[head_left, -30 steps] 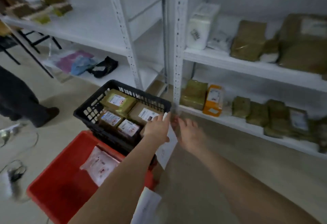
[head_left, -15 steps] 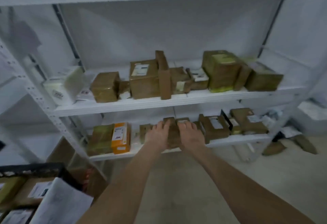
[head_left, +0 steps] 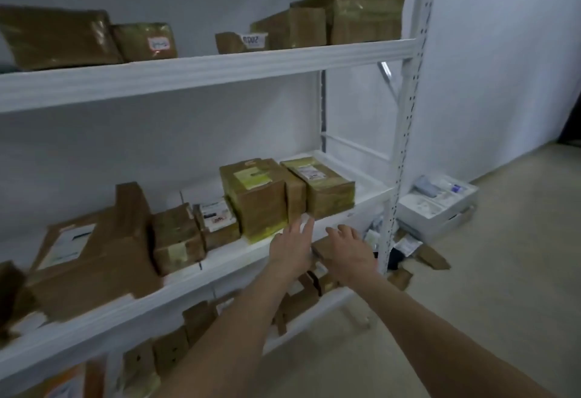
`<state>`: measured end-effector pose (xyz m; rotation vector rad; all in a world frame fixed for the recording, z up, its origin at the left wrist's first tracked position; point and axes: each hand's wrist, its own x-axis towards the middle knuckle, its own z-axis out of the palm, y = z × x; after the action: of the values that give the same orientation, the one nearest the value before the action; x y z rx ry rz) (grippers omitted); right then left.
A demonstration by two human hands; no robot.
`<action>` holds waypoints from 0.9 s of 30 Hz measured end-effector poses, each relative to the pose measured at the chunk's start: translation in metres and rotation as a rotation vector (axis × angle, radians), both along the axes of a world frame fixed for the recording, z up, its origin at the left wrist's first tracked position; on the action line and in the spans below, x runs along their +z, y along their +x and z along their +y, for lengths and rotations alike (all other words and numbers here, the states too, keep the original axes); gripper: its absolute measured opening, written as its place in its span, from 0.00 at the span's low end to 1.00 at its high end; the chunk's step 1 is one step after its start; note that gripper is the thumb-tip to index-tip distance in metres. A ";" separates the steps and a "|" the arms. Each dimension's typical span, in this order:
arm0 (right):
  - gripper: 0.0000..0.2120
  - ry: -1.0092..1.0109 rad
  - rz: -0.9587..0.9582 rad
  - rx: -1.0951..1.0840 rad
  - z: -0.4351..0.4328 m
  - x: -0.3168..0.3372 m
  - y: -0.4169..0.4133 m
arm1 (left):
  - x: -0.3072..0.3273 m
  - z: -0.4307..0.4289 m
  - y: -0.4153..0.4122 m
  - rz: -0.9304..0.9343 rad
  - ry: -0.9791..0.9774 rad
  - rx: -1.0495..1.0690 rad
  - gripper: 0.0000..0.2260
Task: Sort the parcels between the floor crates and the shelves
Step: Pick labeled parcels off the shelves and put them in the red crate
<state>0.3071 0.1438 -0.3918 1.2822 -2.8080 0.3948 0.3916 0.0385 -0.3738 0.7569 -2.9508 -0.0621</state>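
Both bare arms stretch forward to the front edge of the middle shelf (head_left: 220, 268). The left hand (head_left: 290, 248) is flat, its fingers straight and slightly apart, just below a yellow-taped box (head_left: 254, 199). The right hand (head_left: 350, 251) lies palm-down over a small brown parcel (head_left: 320, 248) between the hands; its grip cannot be made out.

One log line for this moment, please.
left grip: open, fingers straight, at middle shelf edge | right grip: on small brown parcel, hold unclear | parcel: in front of shelf, not yet set down
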 end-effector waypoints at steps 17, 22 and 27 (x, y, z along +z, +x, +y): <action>0.39 0.116 -0.039 -0.035 -0.082 0.000 -0.227 | -0.003 -0.069 -0.225 0.307 0.235 0.099 0.28; 0.38 0.226 -0.032 0.174 -0.117 -0.016 -0.279 | -0.010 -0.083 -0.262 0.400 0.203 0.303 0.27; 0.25 0.184 -0.034 0.310 -0.118 -0.019 -0.325 | -0.014 -0.073 -0.292 0.457 0.263 0.561 0.26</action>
<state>-0.0182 0.0254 -0.4108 1.7738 -2.7276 0.1676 0.0995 -0.0346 -0.3875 1.3632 -2.2401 -0.5087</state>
